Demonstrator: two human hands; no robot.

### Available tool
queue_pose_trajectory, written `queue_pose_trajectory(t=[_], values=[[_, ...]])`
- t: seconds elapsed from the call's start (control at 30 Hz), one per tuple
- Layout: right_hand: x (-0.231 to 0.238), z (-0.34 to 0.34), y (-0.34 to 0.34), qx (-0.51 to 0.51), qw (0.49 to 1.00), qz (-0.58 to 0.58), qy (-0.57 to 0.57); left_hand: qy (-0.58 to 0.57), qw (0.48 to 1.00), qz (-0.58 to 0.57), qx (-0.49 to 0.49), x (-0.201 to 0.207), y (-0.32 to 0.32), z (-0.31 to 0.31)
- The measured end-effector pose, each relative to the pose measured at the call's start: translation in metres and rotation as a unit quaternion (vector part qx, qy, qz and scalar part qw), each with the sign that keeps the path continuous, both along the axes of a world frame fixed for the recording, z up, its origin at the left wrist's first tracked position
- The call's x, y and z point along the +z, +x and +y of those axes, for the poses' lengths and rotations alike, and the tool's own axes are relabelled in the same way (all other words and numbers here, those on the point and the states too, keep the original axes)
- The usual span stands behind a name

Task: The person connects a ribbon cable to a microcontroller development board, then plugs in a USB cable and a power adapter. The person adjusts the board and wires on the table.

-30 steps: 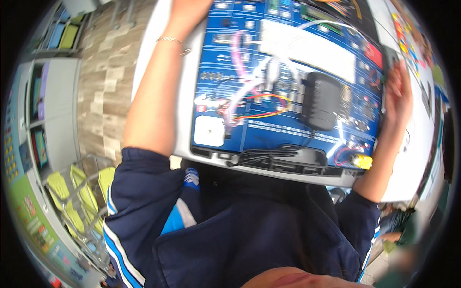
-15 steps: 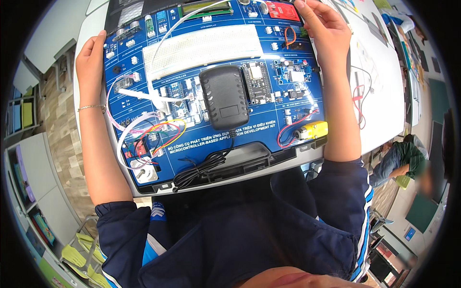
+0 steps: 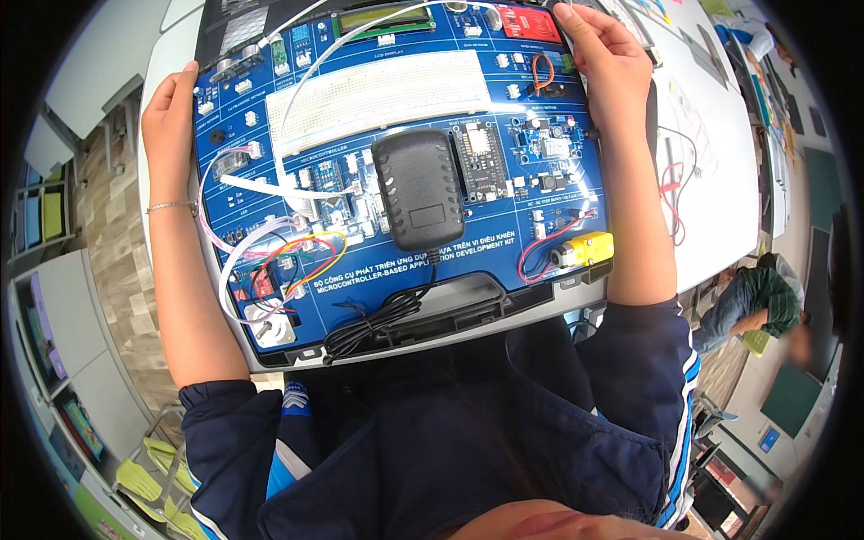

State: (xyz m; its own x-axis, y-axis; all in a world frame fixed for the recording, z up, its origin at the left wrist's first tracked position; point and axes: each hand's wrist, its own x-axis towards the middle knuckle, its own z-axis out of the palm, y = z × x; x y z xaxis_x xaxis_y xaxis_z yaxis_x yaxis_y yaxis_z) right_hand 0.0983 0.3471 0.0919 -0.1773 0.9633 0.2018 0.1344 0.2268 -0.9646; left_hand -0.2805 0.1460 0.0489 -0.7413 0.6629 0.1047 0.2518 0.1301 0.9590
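A: Item one, with location?
B: One blue electronics board (image 3: 495, 211), set in a dark case (image 3: 459, 304), lying before the person at the near side of a white table (image 3: 720, 207); what bears it underneath is hidden.

A: Hands?
B: Two, one per side. Left hand (image 3: 169, 117): fingers close together, along the left edge; whether it grips, cannot tell. Right hand (image 3: 616, 54): thumb and forefinger drawn near each other at the far right corner, beside a red module (image 3: 529, 24); whether anything is pinched, cannot tell. The opposite placing probably serves to steady the board and leaves its face unobstructed.

A: Loose pieces?
B: One black power adapter (image 3: 418, 189), resting across the middle, below a white breadboard (image 3: 382, 99). Its black cord (image 3: 373, 328) is bundled at the near edge, likely for tidiness.

A: Remaining fittings?
B: One yellow motor (image 3: 585, 250), near right corner, with red and black leads. One white ribbon cable (image 3: 288, 189), left of the adapter, apparently joining modules.
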Motion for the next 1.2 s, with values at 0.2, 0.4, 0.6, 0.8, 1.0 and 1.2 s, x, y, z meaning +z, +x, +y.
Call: queue_pose_trajectory(t=[0.2, 0.4, 0.6, 0.8, 1.0, 1.2], values=[[-0.0027, 0.0039, 0.0014, 0.012, 0.999, 0.043, -0.013, 0.003, 1.000, -0.002, -0.003, 0.0019, 0.0035, 0.0021], [-0.0072, 0.0064, 0.0021, 0.028, 0.992, 0.112, -0.043, 0.001, 1.000, 0.012, -0.006, -0.0011, -0.0010, -0.0002], [-0.0046, 0.0067, 0.0007, 0.029, 0.989, 0.131, -0.063, -0.003, 1.000, 0.015, 0.002, -0.0005, -0.0016, -0.0014], [-0.0069, 0.0083, 0.0021, 0.034, 0.991, 0.111, -0.064, 0.003, 1.000, 0.011, 0.001, -0.0004, 0.0005, 0.0002], [-0.0070, 0.0086, 0.0022, 0.030, 0.992, 0.106, -0.065, 0.007, 1.000, 0.003, -0.004, -0.0027, -0.0039, 0.0003], [-0.0077, 0.0088, 0.0015, 0.031, 0.993, 0.099, -0.061, 0.005, 1.000, 0.009, -0.003, -0.0033, -0.0053, -0.0004]])
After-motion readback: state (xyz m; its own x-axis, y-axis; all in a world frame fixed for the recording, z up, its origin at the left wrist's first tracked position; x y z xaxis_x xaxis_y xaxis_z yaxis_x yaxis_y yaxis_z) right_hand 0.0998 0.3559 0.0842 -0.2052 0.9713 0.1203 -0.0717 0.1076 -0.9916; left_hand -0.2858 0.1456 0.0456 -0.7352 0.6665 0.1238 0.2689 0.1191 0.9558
